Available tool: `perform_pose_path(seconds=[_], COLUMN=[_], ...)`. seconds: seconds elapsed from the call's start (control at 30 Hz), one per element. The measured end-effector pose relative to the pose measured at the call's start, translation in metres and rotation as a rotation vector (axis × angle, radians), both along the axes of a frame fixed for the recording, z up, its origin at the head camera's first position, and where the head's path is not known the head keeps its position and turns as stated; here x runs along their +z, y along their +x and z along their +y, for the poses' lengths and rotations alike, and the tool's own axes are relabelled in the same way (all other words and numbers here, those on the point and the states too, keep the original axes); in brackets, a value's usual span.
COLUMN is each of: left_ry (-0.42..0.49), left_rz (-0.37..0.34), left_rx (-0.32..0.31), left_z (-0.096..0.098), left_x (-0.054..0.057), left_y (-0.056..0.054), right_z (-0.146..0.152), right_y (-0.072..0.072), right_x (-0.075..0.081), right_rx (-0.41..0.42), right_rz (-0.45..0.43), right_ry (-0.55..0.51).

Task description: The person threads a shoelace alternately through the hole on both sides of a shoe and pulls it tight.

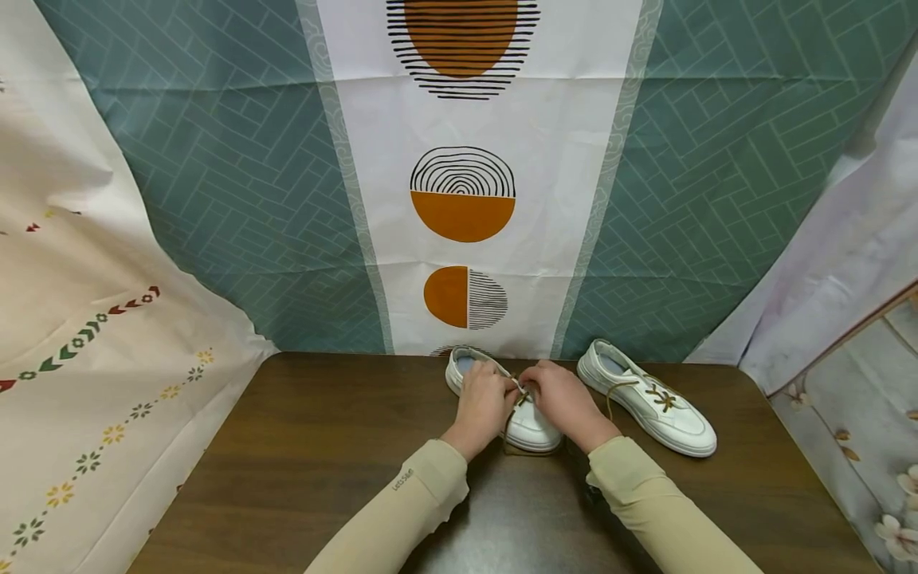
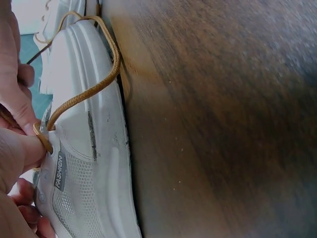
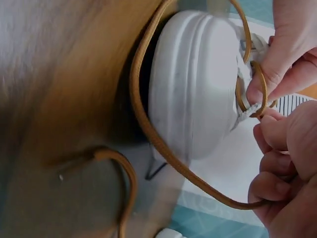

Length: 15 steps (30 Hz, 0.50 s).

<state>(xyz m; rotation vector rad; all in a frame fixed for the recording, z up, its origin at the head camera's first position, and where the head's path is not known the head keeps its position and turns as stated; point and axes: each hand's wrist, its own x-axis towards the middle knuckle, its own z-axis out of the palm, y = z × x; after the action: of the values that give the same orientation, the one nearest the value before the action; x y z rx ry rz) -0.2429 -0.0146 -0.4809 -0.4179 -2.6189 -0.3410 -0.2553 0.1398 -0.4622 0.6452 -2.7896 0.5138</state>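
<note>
A white low-cut shoe [image 1: 531, 430] sits on the table with its toe toward the person, and a brown shoelace [image 3: 148, 116] runs through its eyelets. My left hand [image 1: 482, 402] pinches the shoelace at the eyelets, its thumb against a small loop in the left wrist view. From the other side, my right hand [image 1: 562, 401] holds the lace too; its fingertips meet the left hand's at the eyelet edge. A long loose stretch of lace curves around the toe in both wrist views. Fingers cover much of the shoe's opening.
To the right stands a second white shoe [image 1: 670, 414] with its brown lace crossed through the eyelets and one end hanging over its side. The dark wooden table [image 1: 323, 470] meets a patterned cloth [image 1: 287, 199] at its back edge. Cloths also hang at both sides.
</note>
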Motion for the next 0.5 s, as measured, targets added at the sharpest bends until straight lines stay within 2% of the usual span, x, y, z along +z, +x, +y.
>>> perform_pose_path(seconds=[0.13,0.27,0.5], left_ry=[0.007,0.004,-0.019], left_rz=[0.007,0.007,-0.035], left_rx=[-0.003,-0.009,0.005], left_z=[0.0000,0.0000,-0.0001], left_x=[-0.0015,-0.0013,0.0007], left_y=[0.0002,0.0005,0.0017], right_z=[-0.0009,-0.0003,0.0013], right_y=[-0.0016,-0.0021,-0.0028], right_x=[-0.0024,-0.0042,-0.0055], right_rx=[-0.018,-0.059,-0.068], right_rz=[-0.090,-0.159,-0.179], right_ry=[-0.144,-0.237,-0.251])
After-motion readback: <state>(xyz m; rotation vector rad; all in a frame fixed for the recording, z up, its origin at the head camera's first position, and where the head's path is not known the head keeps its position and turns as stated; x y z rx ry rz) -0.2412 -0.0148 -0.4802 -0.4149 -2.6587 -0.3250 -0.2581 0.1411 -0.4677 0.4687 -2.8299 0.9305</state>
